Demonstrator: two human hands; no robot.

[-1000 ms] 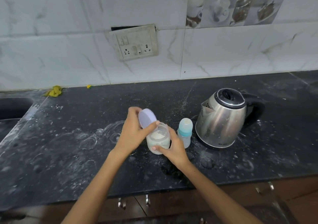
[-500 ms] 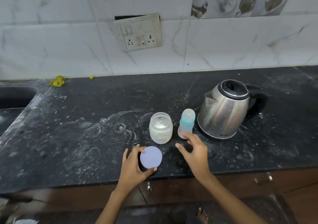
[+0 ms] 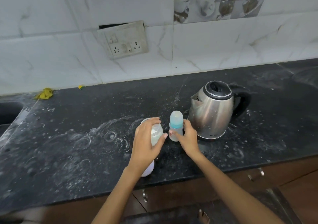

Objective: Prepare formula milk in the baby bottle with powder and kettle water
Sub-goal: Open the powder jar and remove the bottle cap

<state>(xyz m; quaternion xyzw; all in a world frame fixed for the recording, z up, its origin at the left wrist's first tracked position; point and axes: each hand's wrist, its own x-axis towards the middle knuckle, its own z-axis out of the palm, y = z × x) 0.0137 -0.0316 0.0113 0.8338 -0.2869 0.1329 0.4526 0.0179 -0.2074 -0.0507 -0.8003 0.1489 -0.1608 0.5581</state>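
Our left hand [image 3: 146, 142] wraps its fingers round the open powder jar [image 3: 155, 135] mid-counter; our right hand [image 3: 188, 137] grips the capped baby bottle [image 3: 175, 125] beside it. The kettle [image 3: 212, 110] stands at three o'clock. A nudge could, we think, tip powder onto the counter [image 3: 68, 154].

Both forearms are bare to the frame's edge, with no sleeve showing. The left hand [image 3: 146, 142] and right hand [image 3: 188, 138] carry no rings, watch or bangles. Fingernails are short and unpainted. A bare foot [image 3: 203, 217] shows below.
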